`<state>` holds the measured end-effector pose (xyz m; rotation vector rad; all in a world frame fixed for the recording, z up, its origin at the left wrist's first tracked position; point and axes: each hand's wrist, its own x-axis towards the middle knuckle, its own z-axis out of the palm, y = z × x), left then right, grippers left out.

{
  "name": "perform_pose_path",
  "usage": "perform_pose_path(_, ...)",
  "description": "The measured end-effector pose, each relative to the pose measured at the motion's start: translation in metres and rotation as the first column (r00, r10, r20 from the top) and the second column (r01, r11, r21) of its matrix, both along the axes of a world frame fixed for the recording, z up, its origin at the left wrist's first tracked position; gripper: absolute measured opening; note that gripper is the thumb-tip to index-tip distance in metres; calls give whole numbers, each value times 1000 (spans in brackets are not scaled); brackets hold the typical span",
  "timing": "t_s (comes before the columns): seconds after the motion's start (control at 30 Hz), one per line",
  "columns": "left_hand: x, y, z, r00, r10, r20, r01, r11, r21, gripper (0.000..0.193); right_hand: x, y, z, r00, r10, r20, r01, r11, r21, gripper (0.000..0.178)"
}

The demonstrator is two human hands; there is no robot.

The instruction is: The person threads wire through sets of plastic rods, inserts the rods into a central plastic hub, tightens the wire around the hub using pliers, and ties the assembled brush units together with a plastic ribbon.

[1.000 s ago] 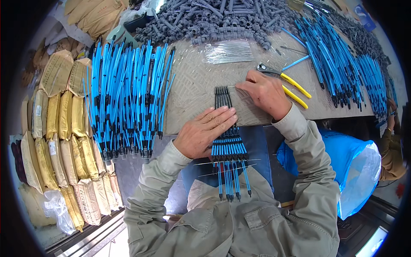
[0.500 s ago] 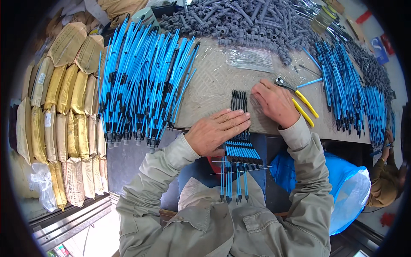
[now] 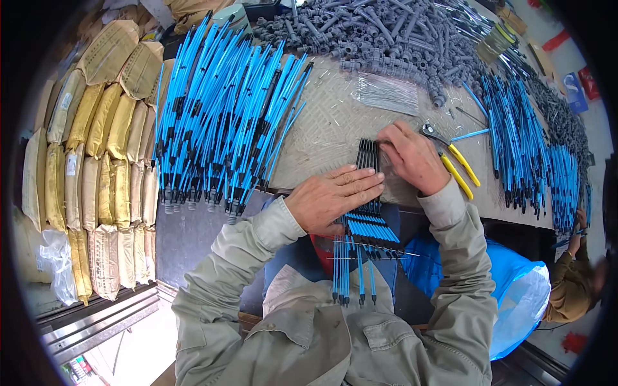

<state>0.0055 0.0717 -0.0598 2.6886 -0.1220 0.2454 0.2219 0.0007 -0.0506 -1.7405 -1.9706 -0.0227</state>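
Observation:
My left hand (image 3: 335, 196) lies flat, fingers stretched out, across a side-by-side row of thin blue rods with black fittings (image 3: 370, 228) at the table's front edge. Beyond its fingers, the row's black ends (image 3: 367, 153) rest on the table. At the right side of those ends is my right hand (image 3: 415, 157), its fingers curled and pressed together; whatever they pinch is hidden. Thin metal wires (image 3: 380, 258) run crosswise through the row near my lap. Several blue rods (image 3: 351, 280) with dark tips hang below them.
Pliers with yellow handles (image 3: 461, 168) lie right of my right hand. Large bundles of blue rods (image 3: 219, 122) stand left, more (image 3: 515, 141) right. Grey plastic fittings (image 3: 386, 38) heap behind a clear packet of thin wires (image 3: 386, 94). Wrapped packages (image 3: 103, 161) are stacked far left. Another person (image 3: 570, 283) sits at right.
The view has shifted a little, so the table's things sit slightly further right. My right fingertips have come closer to the row's black ends. My left hand stays flat on the row.

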Motion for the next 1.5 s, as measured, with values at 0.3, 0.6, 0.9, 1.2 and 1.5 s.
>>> perform_pose_path(0.3,5,-7,2,1000,-21,-14,22,997,75,80,7,-4,5,943,51,328,-65,997,31,9)
perform_pose_path(0.6,-1,-7,-8,987,49,153,-49,999,-1,80,-85,-122,126,923,385,-15,-384,919,-90,33)
perform_pose_path(0.9,2,-12,-24,957,49,287,-57,998,20,70,-118,-117,69,876,29,482,-17,999,-29,29)
perform_pose_path(1.2,-1,-23,-25,940,155,305,-166,986,10,65,-115,-116,80,937,78,339,-135,980,148,14)
perform_pose_path(1.5,2,-34,-21,911,368,186,-357,930,-92,75,-96,-123,85,926,-32,375,-52,976,211,31)
